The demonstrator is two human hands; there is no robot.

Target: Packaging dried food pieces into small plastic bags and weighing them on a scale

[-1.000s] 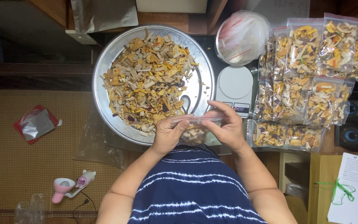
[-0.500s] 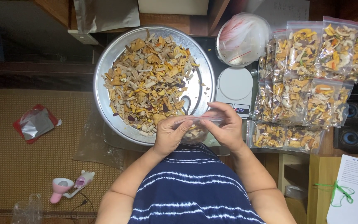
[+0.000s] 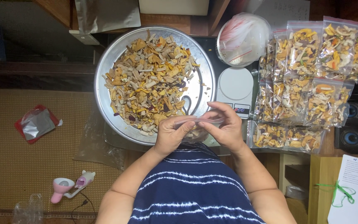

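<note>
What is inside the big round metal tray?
The metal tray holds a heap of dried slices, yellow, orange and beige. Its bare right side shows; its near rim is hidden behind the left hand.

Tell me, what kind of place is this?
Probably a home packing corner: a big metal tray of dried slices, a small kitchen scale, and a pile of filled clear bags beside it.

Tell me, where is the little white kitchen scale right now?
In the head view the white scale sits right of the big metal pan, below the bowl of empty bags, just beyond the right hand.
</note>
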